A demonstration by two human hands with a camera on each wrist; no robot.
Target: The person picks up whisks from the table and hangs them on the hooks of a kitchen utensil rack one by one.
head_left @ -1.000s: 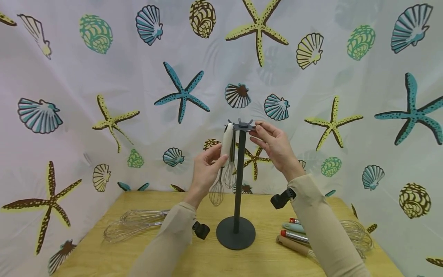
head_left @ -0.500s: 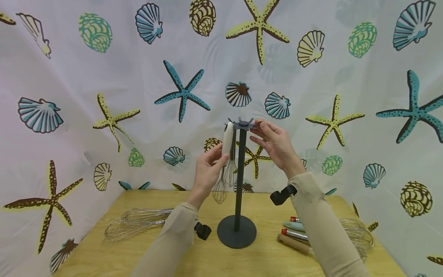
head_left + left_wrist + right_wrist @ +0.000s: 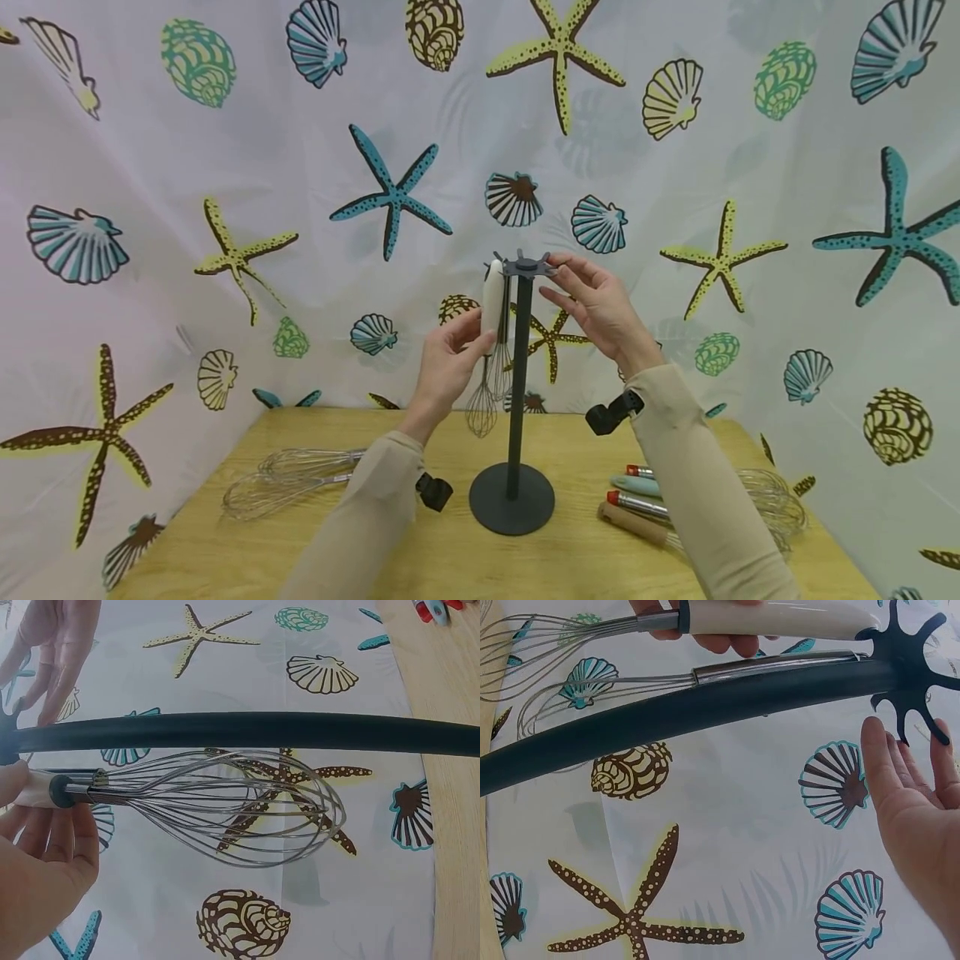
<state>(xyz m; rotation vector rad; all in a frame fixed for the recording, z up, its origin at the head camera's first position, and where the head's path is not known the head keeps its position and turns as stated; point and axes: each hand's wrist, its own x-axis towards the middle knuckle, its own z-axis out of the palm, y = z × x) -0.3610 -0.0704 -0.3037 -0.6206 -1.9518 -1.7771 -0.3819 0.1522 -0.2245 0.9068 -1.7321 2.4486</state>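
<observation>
In the head view my left hand pinches a small wire whisk by its white handle, its wires pointing down. The handle's top end meets a hook of a dark whisk stand; I cannot tell whether it is hooked on. My right hand holds a hook arm on the other side of the stand's top, thumb and fingers about it, other fingers extended. A slim metal whisk hangs from the stand behind the white-handled one. The left wrist view shows the white-handled whisk's wire loops beside the pole.
Two metal whisks lie on the wooden table at the left. Several more whisks lie at the right, with red-tipped, pale blue and wooden handles, partly under my right forearm. A patterned curtain encloses the table.
The wire end of the white-handled whisk has swung slightly right, toward the pole. Both hands keep nearly the same places, and the head view has shifted a little.
</observation>
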